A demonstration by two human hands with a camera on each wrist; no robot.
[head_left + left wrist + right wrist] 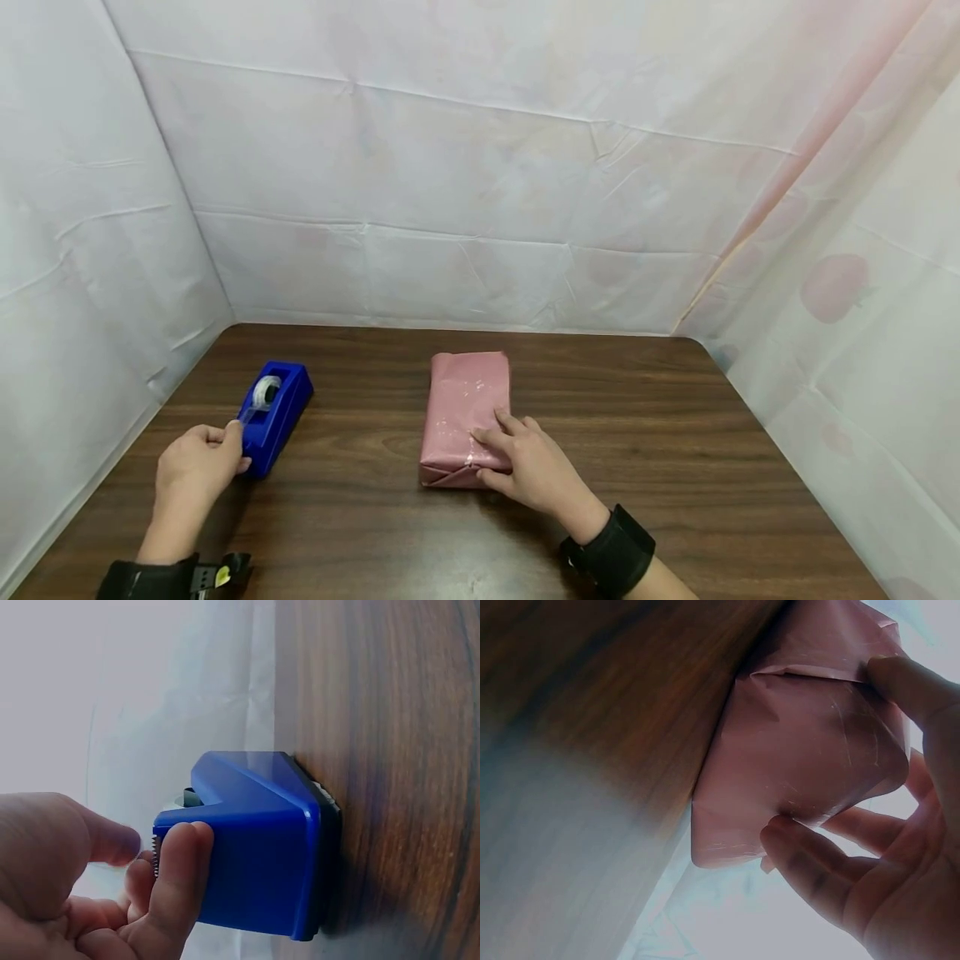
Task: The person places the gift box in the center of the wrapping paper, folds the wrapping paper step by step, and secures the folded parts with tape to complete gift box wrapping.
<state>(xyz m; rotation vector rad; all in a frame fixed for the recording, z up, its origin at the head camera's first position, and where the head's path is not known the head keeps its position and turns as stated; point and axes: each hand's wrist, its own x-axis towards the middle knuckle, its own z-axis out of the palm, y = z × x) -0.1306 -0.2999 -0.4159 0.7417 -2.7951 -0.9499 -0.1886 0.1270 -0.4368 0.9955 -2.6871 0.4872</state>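
Table (637, 400) carries the parcel (461, 400), its near right corner under the spread, unclenched fingers of the right hand (536, 467), apparently to steady it. Leftward, the dispenser (281, 425) points its cutter (156, 856) at the left hand (197, 462), probably for easy reach; thumb and finger pinch the tape (250, 412) beside it.

The dispenser (277, 427) is blue, the package (465, 404) pink, the table (660, 433) streaked brown.

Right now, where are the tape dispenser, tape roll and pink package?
Tape dispenser (256, 862): left wrist view, flat face of the blue body.
Tape roll (263, 387): head view, the roll's white part.
Pink package (461, 412): head view, top face.
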